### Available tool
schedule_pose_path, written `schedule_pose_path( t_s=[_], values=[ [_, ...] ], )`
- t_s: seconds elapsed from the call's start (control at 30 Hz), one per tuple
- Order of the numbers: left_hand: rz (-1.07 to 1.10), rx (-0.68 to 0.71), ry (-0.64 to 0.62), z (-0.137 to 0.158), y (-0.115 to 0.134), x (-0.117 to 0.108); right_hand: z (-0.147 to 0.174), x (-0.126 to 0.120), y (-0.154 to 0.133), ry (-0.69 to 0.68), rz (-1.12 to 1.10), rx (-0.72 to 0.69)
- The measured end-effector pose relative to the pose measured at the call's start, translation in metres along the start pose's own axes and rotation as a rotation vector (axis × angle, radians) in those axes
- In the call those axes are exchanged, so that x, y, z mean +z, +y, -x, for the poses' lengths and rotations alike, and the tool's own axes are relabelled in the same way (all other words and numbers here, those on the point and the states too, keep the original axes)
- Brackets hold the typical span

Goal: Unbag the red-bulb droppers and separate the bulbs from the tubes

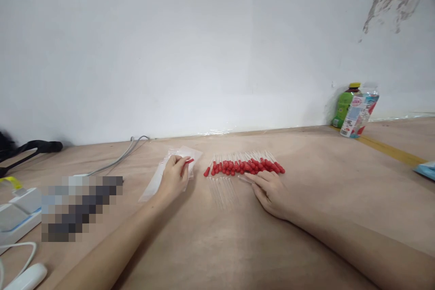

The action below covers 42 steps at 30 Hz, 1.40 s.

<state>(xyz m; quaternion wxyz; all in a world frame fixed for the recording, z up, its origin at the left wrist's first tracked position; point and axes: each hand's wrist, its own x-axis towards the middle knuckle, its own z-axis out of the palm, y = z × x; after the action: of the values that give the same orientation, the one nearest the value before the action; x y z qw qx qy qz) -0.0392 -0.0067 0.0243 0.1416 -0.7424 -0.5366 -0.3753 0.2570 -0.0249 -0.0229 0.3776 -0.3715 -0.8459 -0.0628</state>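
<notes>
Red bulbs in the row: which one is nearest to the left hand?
The leftmost bulb; all the other bulbs lie farther right, away from the left hand.

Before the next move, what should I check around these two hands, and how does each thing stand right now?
1. Small red piece in the grasp of the left hand: ok, it shows at the fingertips.
2. Right hand gripping something: cannot tell; its fingertips are close by the red bulbs, but any grip is unclear.
3. Red bulbs kept together: ok, bunched in a row.
4. Clear tubes lying side by side: ok, nearer the person than the bulbs.
5. Translucent sheets uncovered: not ok, the left hand is over part of them.
6. Green bottle away from both hands: ok, well off to the right.
</notes>
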Motion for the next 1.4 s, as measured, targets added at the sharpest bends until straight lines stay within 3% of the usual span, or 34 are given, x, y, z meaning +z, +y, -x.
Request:
schedule_pose_path(
  t_s=[0.17, 0.3, 0.5, 0.6, 0.77, 1.07, 1.23, 1.4],
  values=[
    [-0.075, -0.086, 0.046, -0.006, -0.038, 0.001, -0.008, 0.003, -0.013, 0.006, -0.042, 0.082],
    [-0.106, -0.059, 0.012, -0.003, -0.044, 0.003, -0.014, 0.006, -0.021, -0.009, -0.051, 0.077],
    [-0.096, 0.057, -0.040, 0.009, -0.005, 0.000, -0.014, 0.005, -0.023, -0.034, -0.035, 0.050],
    [0.038, 0.163, -0.207, 0.024, 0.026, 0.000, -0.012, 0.001, -0.027, -0.084, -0.022, 0.032],
    [0.166, 0.092, -0.352, 0.039, 0.054, 0.002, -0.012, -0.008, -0.032, -0.124, -0.051, -0.003],
    [0.271, 0.086, -0.341, 0.030, 0.054, 0.007, -0.010, -0.007, -0.030, -0.144, -0.117, -0.048],
    [0.138, 0.056, -0.194, 0.011, 0.045, 0.015, -0.008, -0.011, -0.031, -0.172, -0.153, -0.030],
    [-0.031, -0.053, -0.184, -0.014, 0.043, 0.038, -0.005, -0.011, -0.027, -0.123, -0.153, -0.005]
  ],
)
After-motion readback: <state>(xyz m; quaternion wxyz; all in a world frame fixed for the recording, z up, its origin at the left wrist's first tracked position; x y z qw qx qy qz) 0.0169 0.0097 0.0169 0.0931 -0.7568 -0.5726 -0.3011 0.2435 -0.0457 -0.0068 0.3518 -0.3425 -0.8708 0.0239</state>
